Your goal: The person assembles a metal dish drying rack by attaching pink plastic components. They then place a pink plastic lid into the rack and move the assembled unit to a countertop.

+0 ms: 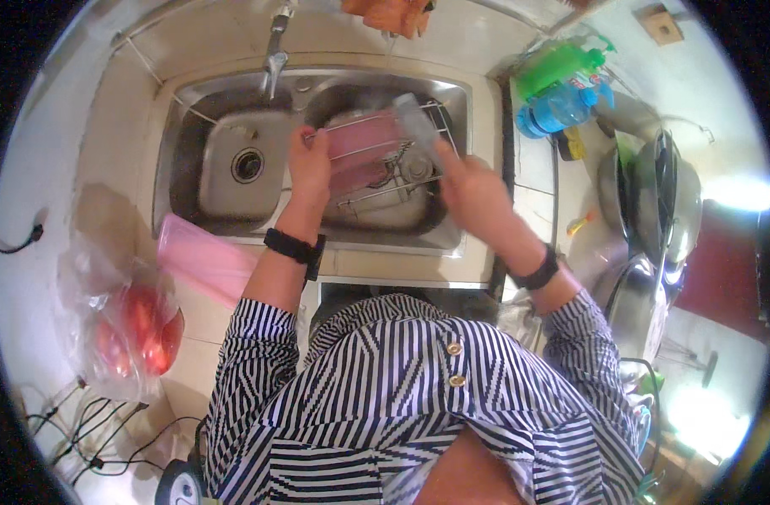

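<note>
Clasping a pink wire-framed rack (364, 139) in the left hand (311, 167), a pale tool (415, 119) in the right hand (479, 198), blue bottle (560, 109) right of both, pink container (201, 252) nearer, leftward

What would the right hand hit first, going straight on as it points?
Probably the pink-and-wire rack, with the pale tool in the right hand leading. That tool already overlaps the rack's end in view; depth is unclear, so contact can't be confirmed.
</note>
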A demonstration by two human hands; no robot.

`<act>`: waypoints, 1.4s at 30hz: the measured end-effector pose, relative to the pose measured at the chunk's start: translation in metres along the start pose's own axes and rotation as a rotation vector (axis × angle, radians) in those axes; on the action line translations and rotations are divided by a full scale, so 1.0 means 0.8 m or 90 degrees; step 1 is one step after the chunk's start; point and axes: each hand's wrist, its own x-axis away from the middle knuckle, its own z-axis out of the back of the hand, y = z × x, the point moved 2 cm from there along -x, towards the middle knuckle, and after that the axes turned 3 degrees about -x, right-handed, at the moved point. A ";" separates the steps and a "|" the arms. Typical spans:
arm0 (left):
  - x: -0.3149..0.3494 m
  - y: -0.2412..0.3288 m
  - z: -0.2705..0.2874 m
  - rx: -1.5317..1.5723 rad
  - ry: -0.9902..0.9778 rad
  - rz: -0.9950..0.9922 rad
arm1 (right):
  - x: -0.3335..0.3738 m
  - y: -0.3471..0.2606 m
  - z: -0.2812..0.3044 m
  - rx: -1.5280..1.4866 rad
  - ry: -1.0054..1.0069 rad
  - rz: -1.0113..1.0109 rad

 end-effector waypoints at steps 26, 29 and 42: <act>0.076 0.031 -0.064 -0.249 -0.006 -0.424 | 0.025 0.021 0.019 -0.220 0.073 -0.131; 0.085 0.029 -0.068 -0.234 -0.032 -0.432 | 0.032 0.031 0.037 -0.320 0.075 -0.146; 0.102 0.023 -0.050 -0.311 -0.057 -0.434 | 0.043 0.070 0.026 -0.323 0.039 -0.118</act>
